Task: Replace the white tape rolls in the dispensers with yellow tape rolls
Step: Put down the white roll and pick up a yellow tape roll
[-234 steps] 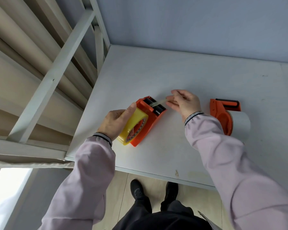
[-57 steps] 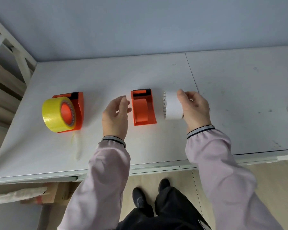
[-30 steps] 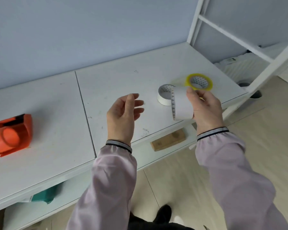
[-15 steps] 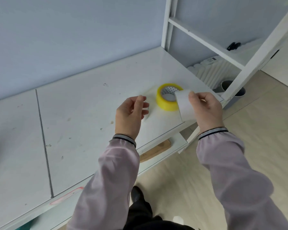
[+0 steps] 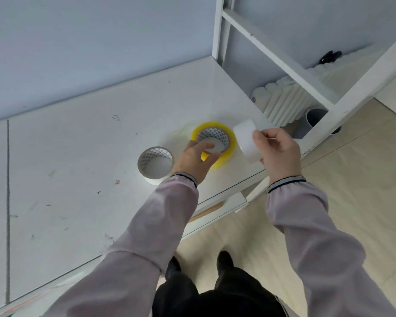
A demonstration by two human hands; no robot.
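A yellow tape roll (image 5: 229, 136) lies flat near the right end of the white table (image 5: 82, 156). My left hand (image 5: 196, 160) reaches onto it, fingers in its core and thumb on its near rim. To its left a white tape roll (image 5: 156, 164) lies flat on the table. My right hand (image 5: 278, 153) holds another white tape roll (image 5: 247, 139) upright, just right of the yellow one, above the table's right edge. No dispenser is in view.
A white metal frame (image 5: 281, 65) rises at the table's right end. Behind it stand a white radiator (image 5: 281, 99) and a grey bin (image 5: 313, 120). A lower shelf (image 5: 222, 207) sticks out under the table edge. My feet are on the beige floor below.
My left hand has moved right and down onto the yellow roll. The white roll on the table has come into view. My right hand still holds its white roll, now right of the yellow one.
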